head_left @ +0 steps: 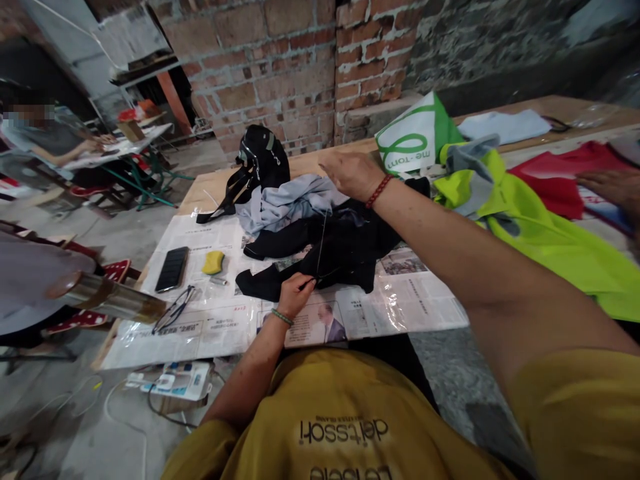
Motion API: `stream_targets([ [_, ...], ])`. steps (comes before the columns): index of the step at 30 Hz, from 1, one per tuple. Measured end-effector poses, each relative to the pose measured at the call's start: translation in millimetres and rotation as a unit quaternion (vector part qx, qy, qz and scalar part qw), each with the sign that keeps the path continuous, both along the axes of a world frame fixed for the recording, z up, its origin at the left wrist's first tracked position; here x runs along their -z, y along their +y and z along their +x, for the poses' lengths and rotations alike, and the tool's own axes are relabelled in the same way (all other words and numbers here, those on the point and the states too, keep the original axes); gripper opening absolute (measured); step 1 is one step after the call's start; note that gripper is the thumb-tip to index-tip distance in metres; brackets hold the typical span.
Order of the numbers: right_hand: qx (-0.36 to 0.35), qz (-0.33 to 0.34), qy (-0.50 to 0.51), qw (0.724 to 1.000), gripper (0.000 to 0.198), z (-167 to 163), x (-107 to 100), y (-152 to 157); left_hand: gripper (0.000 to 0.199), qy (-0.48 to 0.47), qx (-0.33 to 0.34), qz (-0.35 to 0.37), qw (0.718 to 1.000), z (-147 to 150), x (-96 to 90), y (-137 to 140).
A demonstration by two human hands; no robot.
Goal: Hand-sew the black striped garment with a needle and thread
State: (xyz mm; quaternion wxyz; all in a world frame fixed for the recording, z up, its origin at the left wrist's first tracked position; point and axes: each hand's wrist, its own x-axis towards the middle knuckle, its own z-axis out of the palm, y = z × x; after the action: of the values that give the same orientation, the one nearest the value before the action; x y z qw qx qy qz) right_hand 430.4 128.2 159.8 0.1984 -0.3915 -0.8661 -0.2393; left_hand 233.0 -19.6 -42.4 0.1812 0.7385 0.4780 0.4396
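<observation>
My left hand [296, 293], with a green bracelet at the wrist, pinches the near edge of a black garment [345, 250] that lies bunched on newspaper. From that spot a thin pale thread [323, 240] rises taut toward my right hand [350, 175]. That hand is lifted above the far side of the cloth, fingers drawn together, a red bracelet on its wrist. Whether it also holds a needle is too small to see. Just beyond the garment lies crumpled light grey cloth [295, 200].
To the left are a black phone [172, 269], a yellow sponge [213, 263], glasses [175, 308] and a clear cylinder [110, 299]. A black bag [263, 157] stands behind. Rightward lie a green-white bag [413, 137], a neon yellow garment [530, 227] and another person's hand [607, 183].
</observation>
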Motion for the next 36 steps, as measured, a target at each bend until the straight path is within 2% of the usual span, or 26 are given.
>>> stream_targets([
  [6,0.052,0.015,-0.021,0.998,0.023,3,-16,3,0.011,0.004,0.0,-0.002,1.0,0,-0.1,0],
  [11,0.057,0.02,-0.022,0.998,0.027,6,-22,8,0.011,0.003,0.005,0.006,1.0,0,1.6,1],
  [15,0.048,0.024,0.019,0.998,0.029,5,-18,7,0.011,0.003,-0.004,0.007,1.0,-1,2.2,0],
  [18,-0.017,-0.023,0.099,0.995,0.03,-4,2,-4,0.009,0.004,-0.026,0.025,0.999,-3,2.4,1],
  [21,-0.131,-0.121,0.159,0.971,0.027,-19,39,-24,0.007,0.01,-0.051,0.041,0.998,-7,2.6,2],
  [25,-0.154,-0.258,0.2,0.933,0.02,-32,91,-52,0.008,0.02,-0.067,0.042,0.997,-14,1.8,4],
  [27,-0.15,-0.298,0.18,0.925,0.02,-33,109,-62,0.008,0.029,-0.068,0.042,0.996,-16,0.8,5],
  [31,-0.134,-0.303,0.066,0.941,0.026,-29,127,-73,0.01,0.039,-0.067,0.063,0.995,-17,-1.2,4],
  [36,-0.134,-0.26,-0.011,0.956,0.027,-25,134,-79,0.009,0.041,-0.066,0.086,0.993,-16,-2.3,3],
])
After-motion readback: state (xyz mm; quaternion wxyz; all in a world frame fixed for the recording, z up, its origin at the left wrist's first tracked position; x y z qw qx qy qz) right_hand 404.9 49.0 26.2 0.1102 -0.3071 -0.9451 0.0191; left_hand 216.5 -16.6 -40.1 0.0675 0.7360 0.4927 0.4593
